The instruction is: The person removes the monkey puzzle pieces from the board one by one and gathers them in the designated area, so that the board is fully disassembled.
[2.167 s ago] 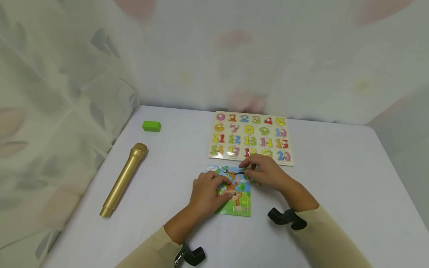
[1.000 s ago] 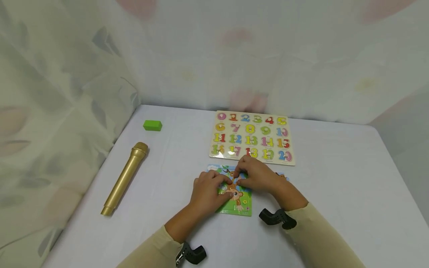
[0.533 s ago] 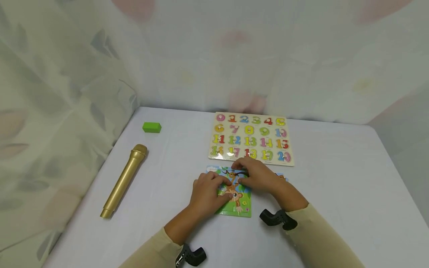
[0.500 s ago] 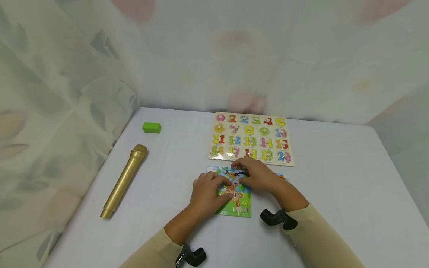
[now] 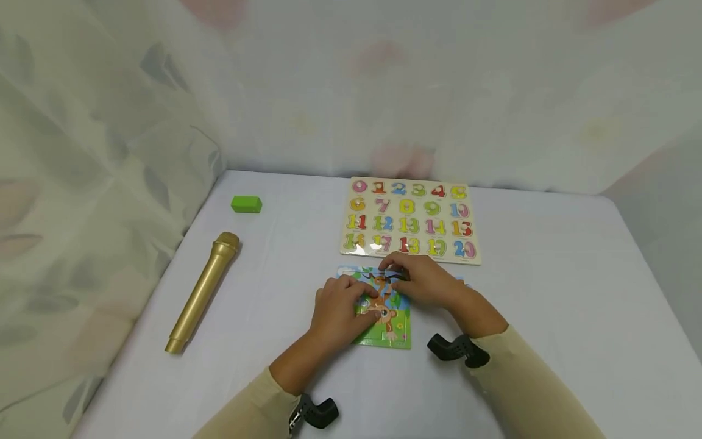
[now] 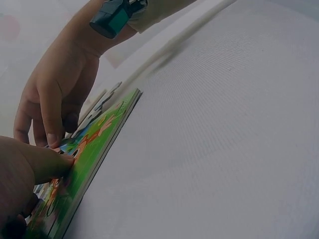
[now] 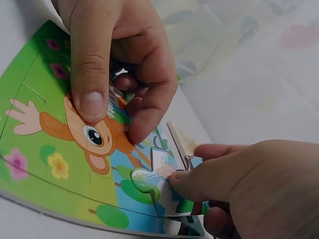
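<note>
A small monkey jigsaw puzzle [image 5: 401, 323] lies flat on the white table in front of the person. The left hand [image 5: 337, 308] rests over its left half. Its thumb [image 7: 92, 94] presses on the monkey's face, with the index fingertip down close beside it. At the puzzle's upper right corner is the right hand [image 5: 425, 280], pinching a jigsaw piece [image 7: 164, 186] printed with part of a tree and sky. That piece sits tilted, one side raised above the pieces around it. The right hand's other fingers are partly hidden behind it.
Behind the puzzle lies a wooden number board [image 5: 409, 216]. A gold microphone [image 5: 202, 296] and a green block [image 5: 247, 204] are on the left. Just past the right wrist, a bit of another puzzle piece [image 5: 462, 280] shows. Draped cloth [image 5: 307, 85] borders the table.
The right hand has come in from beside the puzzle's right edge, reached toward its middle, then drawn back to the upper right corner with the piece. The left hand has stayed in place.
</note>
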Motion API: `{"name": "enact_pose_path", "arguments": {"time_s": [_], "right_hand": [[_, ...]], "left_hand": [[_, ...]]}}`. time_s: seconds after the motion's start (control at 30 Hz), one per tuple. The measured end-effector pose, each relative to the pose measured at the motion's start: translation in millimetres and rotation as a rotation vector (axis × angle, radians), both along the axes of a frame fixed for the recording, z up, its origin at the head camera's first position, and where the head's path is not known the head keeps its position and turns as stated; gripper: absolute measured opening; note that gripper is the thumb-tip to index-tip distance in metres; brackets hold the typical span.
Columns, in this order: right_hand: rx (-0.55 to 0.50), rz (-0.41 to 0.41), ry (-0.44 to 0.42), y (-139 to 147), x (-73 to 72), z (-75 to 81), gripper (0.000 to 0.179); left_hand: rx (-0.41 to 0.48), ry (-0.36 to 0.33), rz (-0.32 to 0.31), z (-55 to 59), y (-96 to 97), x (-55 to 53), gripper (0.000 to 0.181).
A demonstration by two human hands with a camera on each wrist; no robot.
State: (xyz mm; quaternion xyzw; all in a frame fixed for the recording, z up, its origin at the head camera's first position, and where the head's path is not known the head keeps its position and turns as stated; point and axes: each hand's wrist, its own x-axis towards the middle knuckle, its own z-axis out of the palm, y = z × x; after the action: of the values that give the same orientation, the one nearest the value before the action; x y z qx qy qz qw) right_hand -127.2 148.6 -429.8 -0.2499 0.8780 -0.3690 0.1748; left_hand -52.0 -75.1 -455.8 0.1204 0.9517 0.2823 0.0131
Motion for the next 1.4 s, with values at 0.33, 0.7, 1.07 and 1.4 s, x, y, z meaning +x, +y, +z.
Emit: {"name": "enact_pose_path", "arguments": {"time_s": [0.33, 0.7, 1.07, 1.4], "right_hand": [[-0.016, 0.000, 0.011, 1, -2.9, 3.6, 0.021], [-0.047, -0.073, -0.050, 7, -3.2, 10.1, 0.017], [-0.064, -0.098, -0.050, 28, -3.5, 12.6, 0.017], [-0.042, -0.165, -0.075, 53, 0.6, 10.8, 0.015]], "left_hand": [[0.000, 0.007, 0.003, 2.8, 0.5, -1.1, 0.029], [0.010, 0.014, -0.010, 0.7, -0.7, -1.3, 0.030], [0.023, 0.009, 0.001, 2.3, -0.7, 0.0, 0.028], [0.013, -0.004, 0.003, -1.6, -0.5, 0.1, 0.031]]}}
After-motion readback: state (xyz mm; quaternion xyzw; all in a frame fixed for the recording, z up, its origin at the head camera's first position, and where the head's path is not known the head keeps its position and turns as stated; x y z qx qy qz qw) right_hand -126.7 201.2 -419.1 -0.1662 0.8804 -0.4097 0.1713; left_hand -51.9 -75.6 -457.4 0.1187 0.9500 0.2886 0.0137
